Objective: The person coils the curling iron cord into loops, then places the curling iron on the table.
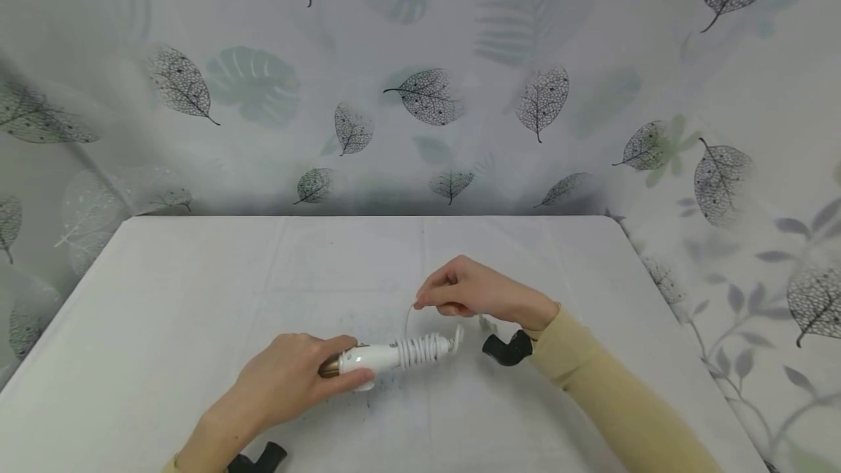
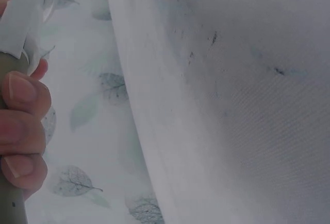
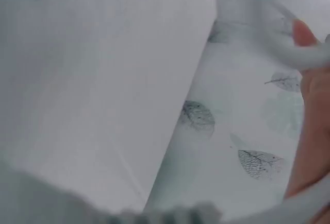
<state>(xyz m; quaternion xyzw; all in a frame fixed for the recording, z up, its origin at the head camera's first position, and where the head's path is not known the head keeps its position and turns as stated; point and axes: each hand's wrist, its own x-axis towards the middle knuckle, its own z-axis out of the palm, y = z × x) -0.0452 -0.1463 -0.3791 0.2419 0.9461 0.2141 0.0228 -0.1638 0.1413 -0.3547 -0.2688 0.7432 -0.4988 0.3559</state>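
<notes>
A white curling iron (image 1: 371, 356) with a gold-brown barrel lies across the front middle of the table in the head view. My left hand (image 1: 289, 371) grips it at the barrel end, fingers curled round the barrel (image 2: 10, 203) in the left wrist view. White cord (image 1: 423, 349) is wound in several turns about the handle. Above those coils, my right hand (image 1: 476, 289) pinches a strand of the cord between thumb and fingers. Blurred loops of cord (image 3: 294, 54) cross the right wrist view beside that hand.
The table (image 1: 197, 283) has a white cover with dark smudges near the iron. Leaf-print cloth (image 1: 394, 130) hangs behind and at the sides. Black wrist mounts (image 1: 507, 349) sit at both wrists, and a yellow sleeve (image 1: 611, 393) covers the right forearm.
</notes>
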